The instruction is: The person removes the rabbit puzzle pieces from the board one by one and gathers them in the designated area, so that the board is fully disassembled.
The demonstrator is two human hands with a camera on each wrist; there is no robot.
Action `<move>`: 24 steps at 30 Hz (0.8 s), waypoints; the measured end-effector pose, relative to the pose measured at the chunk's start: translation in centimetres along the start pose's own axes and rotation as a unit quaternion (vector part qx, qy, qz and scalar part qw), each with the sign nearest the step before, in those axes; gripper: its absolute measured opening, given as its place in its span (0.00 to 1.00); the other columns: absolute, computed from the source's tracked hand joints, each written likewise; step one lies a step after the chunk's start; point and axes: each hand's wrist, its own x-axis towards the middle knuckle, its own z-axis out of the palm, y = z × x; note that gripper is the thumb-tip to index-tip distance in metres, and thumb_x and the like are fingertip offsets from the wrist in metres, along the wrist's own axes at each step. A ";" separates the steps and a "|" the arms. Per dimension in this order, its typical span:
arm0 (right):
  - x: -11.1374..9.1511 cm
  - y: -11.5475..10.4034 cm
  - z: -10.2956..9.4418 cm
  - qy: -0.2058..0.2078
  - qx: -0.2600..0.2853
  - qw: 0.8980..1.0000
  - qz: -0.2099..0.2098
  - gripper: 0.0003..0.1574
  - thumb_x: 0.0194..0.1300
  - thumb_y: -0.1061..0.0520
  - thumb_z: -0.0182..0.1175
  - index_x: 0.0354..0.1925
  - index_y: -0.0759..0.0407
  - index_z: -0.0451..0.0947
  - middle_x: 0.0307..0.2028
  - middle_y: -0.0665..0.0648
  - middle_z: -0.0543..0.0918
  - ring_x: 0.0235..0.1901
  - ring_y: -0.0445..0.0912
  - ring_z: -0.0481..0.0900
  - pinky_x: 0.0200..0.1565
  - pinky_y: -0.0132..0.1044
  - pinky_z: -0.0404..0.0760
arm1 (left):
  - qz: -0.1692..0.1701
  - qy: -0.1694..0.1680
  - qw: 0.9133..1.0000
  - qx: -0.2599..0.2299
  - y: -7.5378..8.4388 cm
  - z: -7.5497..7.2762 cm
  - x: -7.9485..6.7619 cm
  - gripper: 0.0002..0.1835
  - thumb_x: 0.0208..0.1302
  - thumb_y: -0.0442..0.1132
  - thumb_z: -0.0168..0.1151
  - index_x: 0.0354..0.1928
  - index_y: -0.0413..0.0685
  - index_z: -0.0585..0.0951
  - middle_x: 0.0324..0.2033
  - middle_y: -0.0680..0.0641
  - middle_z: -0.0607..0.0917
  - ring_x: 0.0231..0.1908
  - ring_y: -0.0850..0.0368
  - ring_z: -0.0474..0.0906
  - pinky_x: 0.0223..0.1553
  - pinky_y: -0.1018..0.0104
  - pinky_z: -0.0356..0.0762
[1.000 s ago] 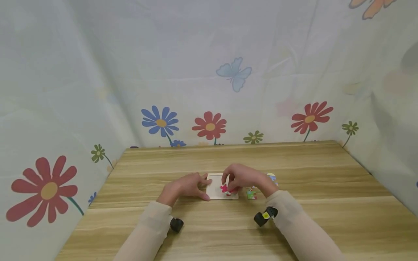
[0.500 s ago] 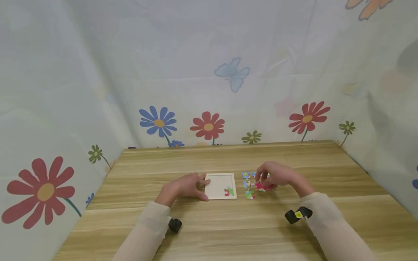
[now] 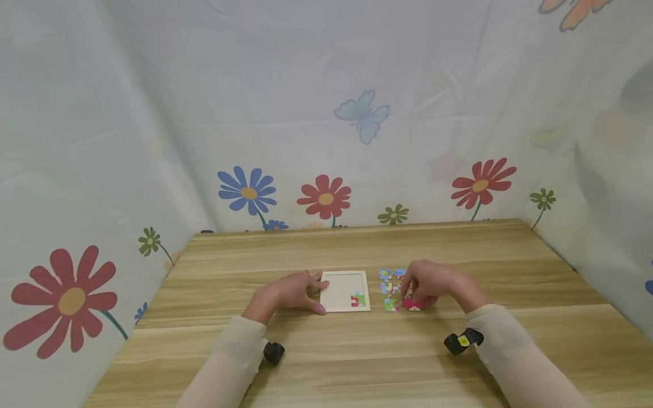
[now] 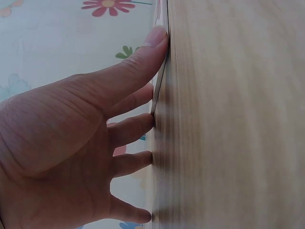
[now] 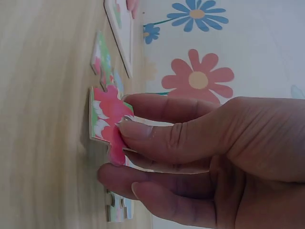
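Note:
My right hand [image 3: 431, 281] pinches a red puzzle piece [image 5: 108, 117] with white and green edges between thumb and fingers. In the head view it is low over the table, at the near right of the loose puzzle pieces [image 3: 391, 305]. My left hand [image 3: 288, 292] rests at the left side of a pale wooden puzzle frame [image 3: 336, 311], its thumb at the near left corner. Seen from the left wrist, its fingers are spread, with tips on the tabletop and thumb against the frame. A green and red piece [image 3: 359, 300] lies in the frame's near right corner.
Several more pieces, mostly blue and white [image 3: 385, 274], lie right of the frame, partly hidden by the right hand. The wood-grain table [image 3: 326, 357] ends at a flower-printed cloth [image 3: 285, 113] behind and at the sides.
My right hand has carried the red piece from over the frame to the right, then down toward the near side of the loose pieces. The left hand stays at the frame.

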 end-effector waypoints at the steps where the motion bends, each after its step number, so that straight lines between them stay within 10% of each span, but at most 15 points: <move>1: 0.0 -0.1 0.2 0.002 -0.003 1.000 0.006 0.16 0.59 0.75 0.64 0.35 0.56 0.88 0.26 0.54 0.83 0.18 0.43 0.76 0.22 0.37 0.81 | -0.002 0.001 1.000 -0.001 0.1 0.0 0.0 0.42 0.54 0.57 0.74 0.70 0.54 0.73 0.74 0.45 0.62 0.73 0.44 0.57 0.71 0.50 0.57; 24: 0.4 -0.2 0.6 0.013 -0.034 0.999 0.009 0.12 0.57 0.72 0.69 0.35 0.57 0.89 0.27 0.53 0.84 0.19 0.42 0.77 0.23 0.35 0.80 | -0.002 -0.004 1.000 -0.019 0.3 -0.3 -0.1 0.42 0.54 0.56 0.75 0.70 0.53 0.72 0.74 0.45 0.62 0.74 0.43 0.55 0.71 0.49 0.56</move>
